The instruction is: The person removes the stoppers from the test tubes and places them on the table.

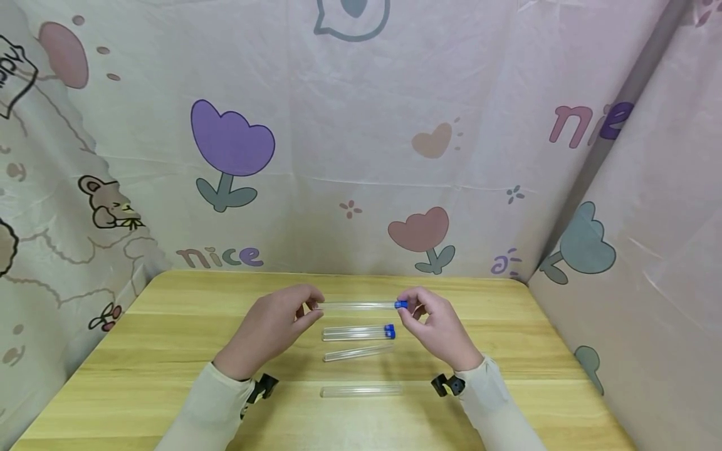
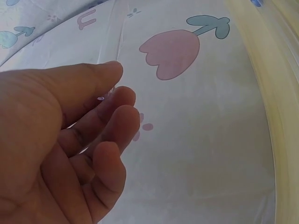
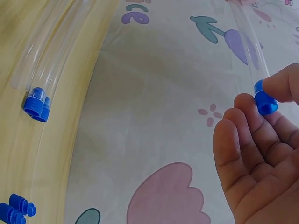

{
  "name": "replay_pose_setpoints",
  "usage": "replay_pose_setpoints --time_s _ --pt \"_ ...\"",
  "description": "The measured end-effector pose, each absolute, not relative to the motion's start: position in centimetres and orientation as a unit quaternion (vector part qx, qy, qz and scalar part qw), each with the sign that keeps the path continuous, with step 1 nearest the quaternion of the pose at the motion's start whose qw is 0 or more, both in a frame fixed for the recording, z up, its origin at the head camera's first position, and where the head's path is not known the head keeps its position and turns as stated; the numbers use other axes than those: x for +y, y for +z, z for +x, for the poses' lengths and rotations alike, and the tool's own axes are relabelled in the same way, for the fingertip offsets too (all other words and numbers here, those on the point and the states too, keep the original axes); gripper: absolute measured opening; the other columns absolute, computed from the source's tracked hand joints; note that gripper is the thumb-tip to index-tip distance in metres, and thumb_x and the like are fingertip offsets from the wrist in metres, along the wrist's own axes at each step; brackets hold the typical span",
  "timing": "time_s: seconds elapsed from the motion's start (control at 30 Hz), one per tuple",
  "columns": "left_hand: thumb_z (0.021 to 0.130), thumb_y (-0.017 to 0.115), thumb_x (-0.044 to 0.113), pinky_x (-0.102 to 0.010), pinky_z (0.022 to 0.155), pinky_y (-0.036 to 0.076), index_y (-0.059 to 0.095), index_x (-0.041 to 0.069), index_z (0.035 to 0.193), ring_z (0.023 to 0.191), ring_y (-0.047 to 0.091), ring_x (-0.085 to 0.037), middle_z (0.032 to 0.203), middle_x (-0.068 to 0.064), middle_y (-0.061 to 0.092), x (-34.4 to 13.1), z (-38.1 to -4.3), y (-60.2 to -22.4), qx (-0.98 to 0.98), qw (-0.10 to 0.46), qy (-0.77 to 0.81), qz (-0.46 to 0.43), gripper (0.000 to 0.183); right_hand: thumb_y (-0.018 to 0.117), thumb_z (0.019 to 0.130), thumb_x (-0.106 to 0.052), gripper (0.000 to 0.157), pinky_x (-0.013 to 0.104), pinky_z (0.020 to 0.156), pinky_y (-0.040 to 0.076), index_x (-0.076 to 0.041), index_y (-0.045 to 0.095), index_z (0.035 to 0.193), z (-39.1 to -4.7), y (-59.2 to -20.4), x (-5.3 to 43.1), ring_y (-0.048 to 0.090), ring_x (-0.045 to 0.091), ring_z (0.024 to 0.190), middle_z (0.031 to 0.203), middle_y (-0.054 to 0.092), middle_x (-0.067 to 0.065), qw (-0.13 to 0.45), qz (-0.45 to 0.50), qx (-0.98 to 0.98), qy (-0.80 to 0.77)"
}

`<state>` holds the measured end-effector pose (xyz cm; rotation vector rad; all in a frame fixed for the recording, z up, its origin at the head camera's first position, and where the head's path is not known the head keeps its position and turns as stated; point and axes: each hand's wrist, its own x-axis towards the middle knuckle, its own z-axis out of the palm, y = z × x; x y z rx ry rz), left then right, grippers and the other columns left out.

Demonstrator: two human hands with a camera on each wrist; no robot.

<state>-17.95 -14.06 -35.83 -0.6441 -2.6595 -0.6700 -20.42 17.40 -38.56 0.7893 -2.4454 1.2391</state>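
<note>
A clear test tube (image 1: 358,305) is held level above the far part of the table, between both hands. My left hand (image 1: 276,322) pinches its left end between thumb and fingertips; in the left wrist view the fingers (image 2: 122,121) mostly hide that end. With thumb and forefinger, my right hand (image 1: 437,326) grips the blue cap (image 3: 265,98) at the tube's right end. Just below the held tube lie two capped test tubes (image 1: 355,334) side by side, their blue caps (image 3: 36,105) pointing right.
Nearer on the wooden table (image 1: 169,357) lie a slightly slanted uncapped tube (image 1: 358,354) and, closer to me, another clear tube (image 1: 361,391). Loose blue caps (image 3: 16,210) lie at the lower left of the right wrist view. A printed cloth (image 1: 338,125) hangs behind the table.
</note>
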Motion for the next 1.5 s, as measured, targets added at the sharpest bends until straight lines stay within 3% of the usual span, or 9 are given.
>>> replay_pose_setpoints --time_s 0.73,1.03,1.5 --pt "0.093 0.08 0.025 -0.021 0.062 0.049 0.071 0.019 0.105 0.071 0.056 0.0 0.087 0.015 0.066 -14.02 -17.97 -36.04 -0.932 0.165 -0.223 -0.232 0.016 0.071 0.1 -0.013 0.011 0.027 0.073 0.054 -0.017 0.069 0.11 -20.32 -38.58 17.49 0.058 0.007 0.081 0.091 0.062 -0.011 0.153 0.273 -0.863 0.397" --pt "0.095 0.078 0.027 -0.02 0.062 0.048 0.076 0.018 0.113 0.071 0.056 0.0 0.092 0.013 0.069 -14.1 -17.91 -36.05 -0.932 0.171 -0.217 -0.235 0.02 0.071 0.1 -0.015 0.011 0.029 0.071 0.054 -0.019 0.068 0.109 -20.25 -38.56 17.45 0.058 0.008 0.078 0.089 0.061 -0.012 0.142 0.266 -0.867 0.396" --pt "0.095 0.078 0.025 -0.02 0.062 0.048 0.078 0.018 0.106 0.069 0.054 0.001 0.094 0.012 0.071 -13.94 -17.84 -36.04 -0.93 0.184 -0.205 -0.244 0.013 0.07 0.1 -0.013 0.009 0.027 0.069 0.052 -0.018 0.067 0.108 -20.33 -38.88 17.42 0.057 0.008 0.078 0.089 0.061 -0.011 0.143 0.265 -0.869 0.392"
